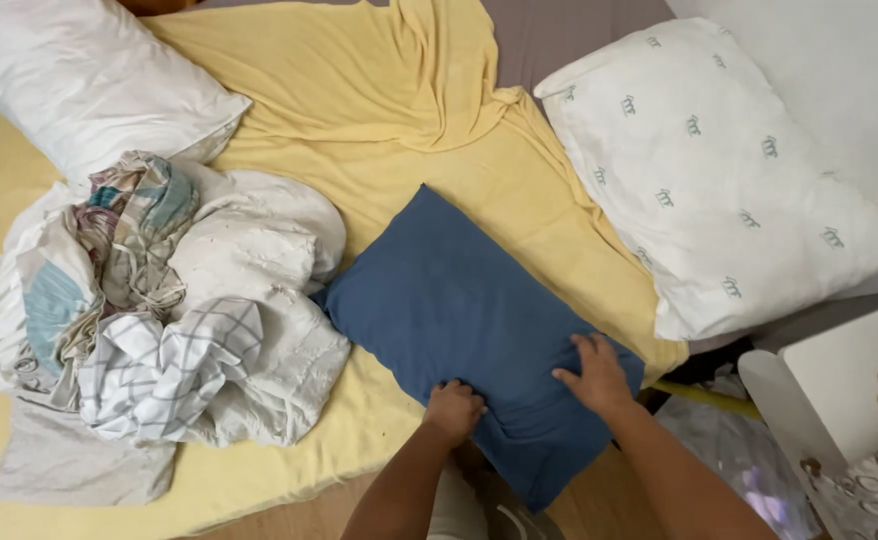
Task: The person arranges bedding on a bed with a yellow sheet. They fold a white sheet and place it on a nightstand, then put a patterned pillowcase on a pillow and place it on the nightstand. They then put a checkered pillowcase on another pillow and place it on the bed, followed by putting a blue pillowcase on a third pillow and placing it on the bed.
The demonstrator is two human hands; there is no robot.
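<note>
**A:** ok so what's on the bed here?

**B:** blue pillow (459,310) lying at an angle on the yellow sheet (379,90), its near corner hanging past the bed's front edge. Both hands are on that near end. Left hand (453,408) is curled into a loose fist with knuckles up, bunching the blue fabric at the bottom edge. Right hand (593,374) is flatter, fingers spread and pressing down on the cover, with a few wrinkles running out from under it.

**A:** is the right one actually gripping anything?

**B:** can't tell tbh, looks more like a palm-down press than a grab.

**A:** and the rest of the stuff?

**B:** crumpled laundry pile (159,300) just left of the blue pillow, touching its far-left corner: white pieces, a checked one, some striped. Plain white pillow (79,75) up in the far-left corner, and a patterned pillow (719,170) to the right, white with small green marks. The sheet is rucked up into folds near the top middle, with grey mattress (569,30) showing beyond it.
</note>
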